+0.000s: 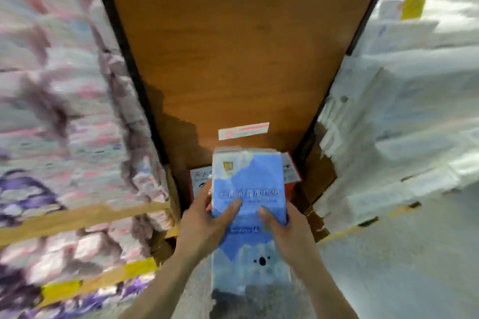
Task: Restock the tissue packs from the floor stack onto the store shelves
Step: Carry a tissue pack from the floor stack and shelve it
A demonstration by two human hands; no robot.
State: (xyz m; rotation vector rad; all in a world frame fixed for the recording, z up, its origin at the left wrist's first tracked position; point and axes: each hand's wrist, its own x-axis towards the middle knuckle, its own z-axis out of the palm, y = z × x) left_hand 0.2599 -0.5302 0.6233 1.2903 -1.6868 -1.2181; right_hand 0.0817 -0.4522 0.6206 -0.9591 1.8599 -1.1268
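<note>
A blue tissue pack (248,184) with a koala picture sits in front of me, held in both hands. My left hand (207,220) grips its left edge, thumb lying across the top face. My right hand (280,225) grips the right edge, thumb also on top. The pack points away from me toward a brown wooden shelf end panel (233,46). Just beyond the pack's far end lies a red and white box (290,168), partly hidden by the pack.
Shelves of pink and purple tissue packs (64,111) with yellow price strips stand on the left. White tissue packs (401,111) fill the shelves on the right. Pale grey floor (401,267) lies at lower right. The view is motion-blurred.
</note>
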